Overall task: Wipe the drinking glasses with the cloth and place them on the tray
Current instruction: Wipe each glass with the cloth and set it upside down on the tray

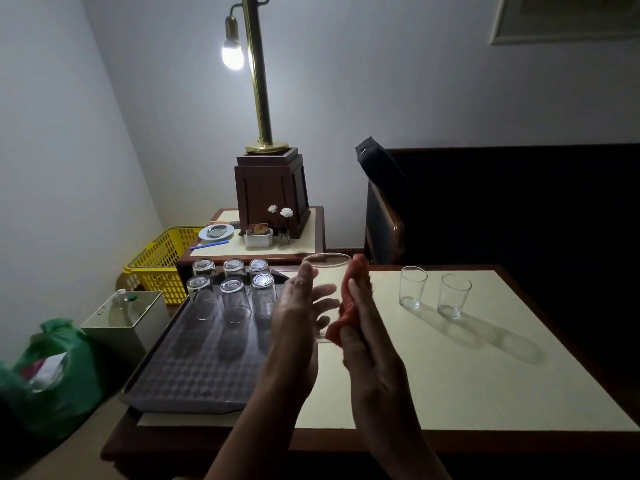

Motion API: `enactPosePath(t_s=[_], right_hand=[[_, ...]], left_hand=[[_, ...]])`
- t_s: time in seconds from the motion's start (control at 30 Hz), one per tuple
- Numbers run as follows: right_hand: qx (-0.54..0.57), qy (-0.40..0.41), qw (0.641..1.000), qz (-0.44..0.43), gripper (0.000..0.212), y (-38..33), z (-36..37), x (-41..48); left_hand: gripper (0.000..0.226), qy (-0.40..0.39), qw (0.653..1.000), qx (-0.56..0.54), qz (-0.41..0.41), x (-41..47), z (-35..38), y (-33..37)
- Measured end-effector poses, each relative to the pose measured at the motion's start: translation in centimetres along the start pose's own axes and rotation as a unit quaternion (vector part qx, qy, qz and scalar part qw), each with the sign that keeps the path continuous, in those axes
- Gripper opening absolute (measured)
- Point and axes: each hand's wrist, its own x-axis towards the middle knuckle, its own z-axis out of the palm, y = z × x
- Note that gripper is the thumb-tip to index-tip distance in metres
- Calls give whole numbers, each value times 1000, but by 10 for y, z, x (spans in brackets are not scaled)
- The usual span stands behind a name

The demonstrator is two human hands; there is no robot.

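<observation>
The glass is up in the air in front of me, over the table, between my two hands. My left hand grips it, with my fingers curled round it. My right hand holds the cloth and presses it on the side of the glass.

I think I am in the wiping step. Six glasses stand upside down on the tray, on my left. Two glasses stand the right way up on the table, on my right, well apart from the tray. I think those two are not wiped yet.

Next I need to rub all round this glass. Then I need to turn it over and set it down on a bare part of the tray, near the others, without bumping them. Glass is slippery, so I must keep a firm grip.

The bottom of the glass is hidden by the cloth and my hand. The glass is see-through and the room is dim, so I cannot tell if it is clean or wet. I cannot see if my thumb is pinching the cloth. The far right side is too dark to make out.
</observation>
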Motion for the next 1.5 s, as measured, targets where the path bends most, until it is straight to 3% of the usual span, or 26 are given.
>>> enactPosePath(t_s=[0.2,0.37,0.53,0.63,0.73,0.83,0.93,1.07,1.17,1.27,1.33,1.37,1.5], right_hand=[[66,-1,995,69,46,-2,-6,25],[86,-32,989,119,55,11,2,0],[48,7,997,60,55,10,1,5],[46,16,998,42,58,11,-5,22],[69,-13,993,91,58,17,-8,22],[74,-47,988,124,54,25,-8,7],[50,-40,991,115,49,30,-8,-1],[17,-1,997,74,57,23,-14,15],[-2,-4,999,38,51,19,-13,23],[-7,-17,999,33,52,20,-5,11],[3,-16,999,41,52,24,-3,1],[13,-16,999,46,51,26,-3,-2],[5,-22,998,53,49,27,-6,7]], left_hand=[[45,-55,998,32,7,-7,1,-10],[46,-3,1000,-19,-15,2,1,-3],[64,-28,998,48,-2,2,-3,-13],[52,-87,995,31,-20,-3,-2,-15],[37,-79,996,30,-6,-4,-1,-13],[47,-35,998,-50,-14,2,-3,-4],[53,-20,999,-49,-13,6,-6,-5],[32,-72,996,-26,-43,1,-7,-9],[59,-113,990,17,-83,-6,-2,-2],[41,-101,993,-8,-66,3,-2,-1],[74,-51,997,-33,-42,9,-3,-3],[79,-33,997,-53,-39,11,-4,-5],[73,-28,998,-6,-52,9,-10,-19]])
